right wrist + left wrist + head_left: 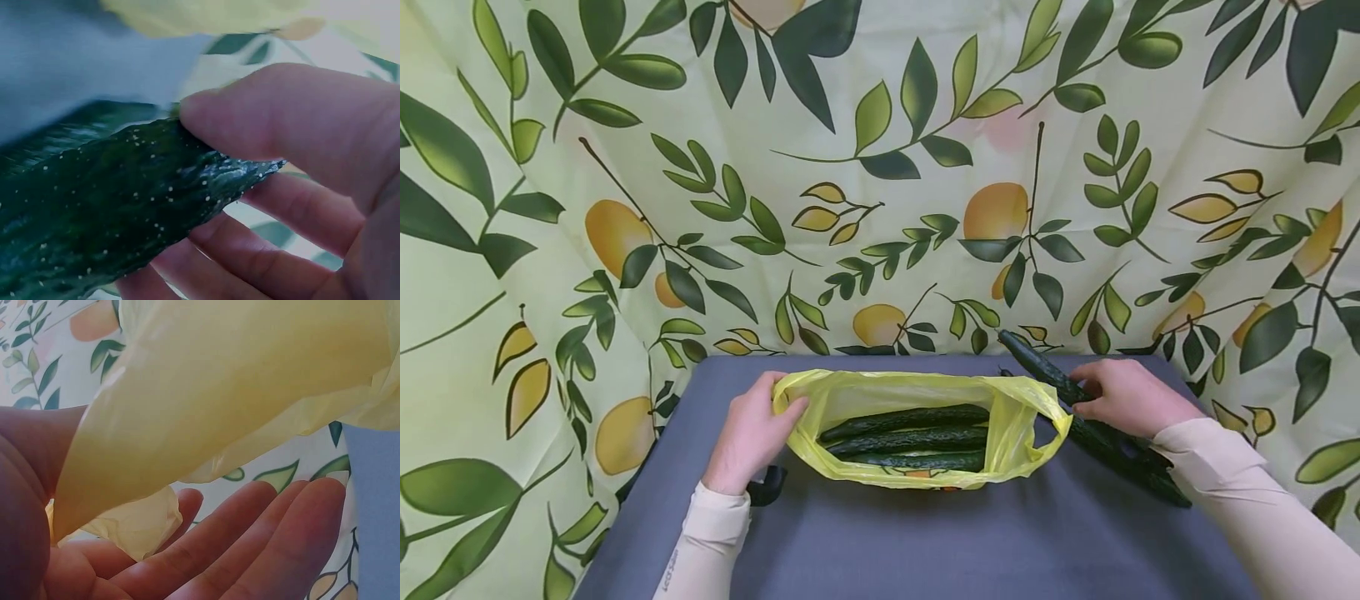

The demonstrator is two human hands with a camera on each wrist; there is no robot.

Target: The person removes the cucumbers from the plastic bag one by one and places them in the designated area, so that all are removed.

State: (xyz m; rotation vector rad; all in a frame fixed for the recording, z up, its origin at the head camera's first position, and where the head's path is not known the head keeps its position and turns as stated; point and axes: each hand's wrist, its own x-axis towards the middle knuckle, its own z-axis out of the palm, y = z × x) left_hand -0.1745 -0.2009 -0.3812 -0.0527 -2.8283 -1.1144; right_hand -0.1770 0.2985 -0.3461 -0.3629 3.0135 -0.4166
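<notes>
A yellow plastic bag (891, 482) stands with its mouth open at the middle of the table, and three dark green cucumbers (917, 442) lie inside it. My left hand (756, 433) holds the bag's left rim in the crook of the thumb; in the left wrist view the other fingers (294, 537) extend below the film. To the right of the bag, my right hand (1131, 398) grips a bumpy cucumber (125, 200), thumb on top near its tapered end and fingers underneath. Another cucumber lies behind it in the right wrist view.
The blue-grey table (880, 546) extends around the bag. More cucumber (1150, 475) shows below my right hand, partly hidden by the forearm. A leaf-and-fruit patterned cloth (917, 192) hangs behind and at both sides. Beside the left wrist is a black object (767, 486).
</notes>
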